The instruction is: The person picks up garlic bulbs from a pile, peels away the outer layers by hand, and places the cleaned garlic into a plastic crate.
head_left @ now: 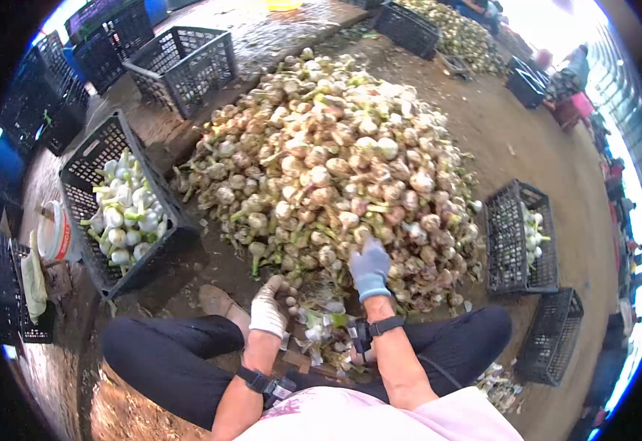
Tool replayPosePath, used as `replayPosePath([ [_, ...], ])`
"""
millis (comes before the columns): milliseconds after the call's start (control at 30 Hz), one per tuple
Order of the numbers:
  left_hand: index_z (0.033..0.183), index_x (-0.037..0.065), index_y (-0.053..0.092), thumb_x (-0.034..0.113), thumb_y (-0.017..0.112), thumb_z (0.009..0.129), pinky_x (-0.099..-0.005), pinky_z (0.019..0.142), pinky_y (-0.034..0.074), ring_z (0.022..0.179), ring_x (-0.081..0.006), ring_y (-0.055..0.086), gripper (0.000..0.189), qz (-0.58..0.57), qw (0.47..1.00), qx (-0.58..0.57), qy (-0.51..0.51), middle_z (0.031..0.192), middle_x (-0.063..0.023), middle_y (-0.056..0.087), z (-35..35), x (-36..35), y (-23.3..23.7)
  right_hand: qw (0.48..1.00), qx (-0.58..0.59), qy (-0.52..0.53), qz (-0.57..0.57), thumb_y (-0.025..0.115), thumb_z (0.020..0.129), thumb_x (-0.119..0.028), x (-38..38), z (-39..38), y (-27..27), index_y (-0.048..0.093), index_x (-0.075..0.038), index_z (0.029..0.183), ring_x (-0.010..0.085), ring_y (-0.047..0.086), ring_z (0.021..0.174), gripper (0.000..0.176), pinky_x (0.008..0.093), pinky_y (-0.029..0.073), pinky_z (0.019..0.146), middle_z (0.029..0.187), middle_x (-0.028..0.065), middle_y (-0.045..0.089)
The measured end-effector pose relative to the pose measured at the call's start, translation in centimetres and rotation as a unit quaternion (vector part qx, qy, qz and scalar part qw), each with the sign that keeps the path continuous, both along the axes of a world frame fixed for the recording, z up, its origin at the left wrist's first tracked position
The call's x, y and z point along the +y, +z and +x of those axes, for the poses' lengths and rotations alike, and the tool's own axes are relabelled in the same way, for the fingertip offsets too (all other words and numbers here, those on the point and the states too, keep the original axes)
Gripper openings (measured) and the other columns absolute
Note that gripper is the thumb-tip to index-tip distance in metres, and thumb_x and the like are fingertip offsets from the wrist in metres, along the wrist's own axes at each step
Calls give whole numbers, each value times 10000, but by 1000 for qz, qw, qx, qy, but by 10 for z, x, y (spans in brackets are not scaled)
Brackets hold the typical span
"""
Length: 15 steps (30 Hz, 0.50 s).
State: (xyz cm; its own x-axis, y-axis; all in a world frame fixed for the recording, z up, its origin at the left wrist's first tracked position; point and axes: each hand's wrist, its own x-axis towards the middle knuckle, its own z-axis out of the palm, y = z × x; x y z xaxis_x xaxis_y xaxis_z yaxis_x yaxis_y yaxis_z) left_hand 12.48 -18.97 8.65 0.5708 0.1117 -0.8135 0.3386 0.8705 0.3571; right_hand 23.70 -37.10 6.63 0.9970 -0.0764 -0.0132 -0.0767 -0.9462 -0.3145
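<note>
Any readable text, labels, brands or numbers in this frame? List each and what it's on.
None can be read.
White bucket: reddish marks at the rim, too blurred to tell whether they are print.
Black crate and the other crates: no label visible.
Wrist strap: no print visible.

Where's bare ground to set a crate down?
Widest bare dirt right of the garlic pile, beyond the right crate. Narrower patch between pile and left crate. Crowded: peelings between left hand and right hand.

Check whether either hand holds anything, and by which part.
Cannot be told. The right hand lies palm-down on the garlic pile, its grip hidden; the left hand shows no visible object.
</note>
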Motion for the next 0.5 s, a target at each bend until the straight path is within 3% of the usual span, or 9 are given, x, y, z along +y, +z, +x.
replayPosePath([
  [100, 716, 99, 548, 249, 604, 795, -303, 407, 368, 483, -164, 474, 179, -66, 998, 1, 21, 626, -62, 559, 1, 11, -17, 997, -2, -23, -72, 620, 714, -289, 16, 0, 14, 470, -91, 1217, 325, 590, 801, 560, 418, 471, 672, 939, 170, 575],
  [167, 744, 98, 544, 242, 589, 802, -311, 415, 366, 491, -166, 468, 161, -43, 998, 25, 32, 657, -69, 565, 3, 13, -25, 983, -108, 16, -147, 626, 721, -294, 22, 2, 19, 498, -88, 1181, 291, 597, 767, 520, 388, 478, 626, 946, 128, 569],
  [233, 768, 98, 538, 244, 576, 809, -307, 418, 365, 494, -163, 462, 156, -66, 997, 3, 33, 690, -73, 570, 4, 13, -28, 976, -128, 101, -146, 623, 709, -250, 24, 18, 24, 496, -124, 1201, 291, 592, 794, 523, 389, 479, 628, 1098, 152, 532],
  [267, 764, 98, 532, 249, 575, 809, -305, 422, 368, 493, -162, 456, 163, -56, 998, -6, 27, 706, -76, 571, 5, 12, -28, 978, -48, 124, -163, 617, 694, -214, 27, 30, 27, 503, -149, 1195, 293, 591, 824, 518, 397, 486, 641, 1232, 180, 462],
  [300, 773, 97, 532, 252, 572, 812, -299, 422, 369, 491, -159, 459, 165, -53, 998, -16, 13, 692, -71, 569, 6, 11, -20, 967, -31, 138, -210, 616, 655, -185, 29, 41, 19, 457, -169, 1248, 297, 605, 792, 614, 400, 487, 628, 1193, 166, 480],
  [367, 774, 95, 533, 251, 570, 813, -300, 420, 378, 488, -160, 469, 164, -60, 998, -32, -2, 680, -67, 569, 5, 10, -30, 964, -10, 145, -222, 608, 653, -172, 29, 55, 10, 465, -174, 1236, 298, 614, 805, 600, 381, 498, 644, 1206, 167, 466],
  [400, 772, 94, 535, 254, 571, 813, -303, 418, 384, 487, -161, 475, 169, -60, 998, -31, 3, 675, -66, 569, 7, 9, -30, 966, -43, 142, -212, 610, 647, -157, 30, 56, 13, 488, -170, 1197, 306, 611, 821, 563, 390, 502, 655, 1198, 164, 466],
  [433, 770, 94, 537, 258, 572, 813, -307, 417, 390, 486, -163, 481, 174, -61, 998, -29, 7, 671, -65, 570, 6, 7, -30, 980, 22, 115, -160, 609, 651, -150, 29, 59, 18, 533, -167, 1130, 336, 599, 823, 485, 404, 497, 675, 1165, 168, 480],
  [500, 787, 90, 535, 247, 564, 812, -308, 419, 406, 485, -164, 479, 162, -49, 998, -29, -5, 679, -59, 567, 5, 6, -29, 982, -73, 162, -71, 587, 663, -145, 17, 61, 12, 529, -97, 1137, 323, 594, 856, 480, 392, 492, 719, 1080, 169, 540],
])
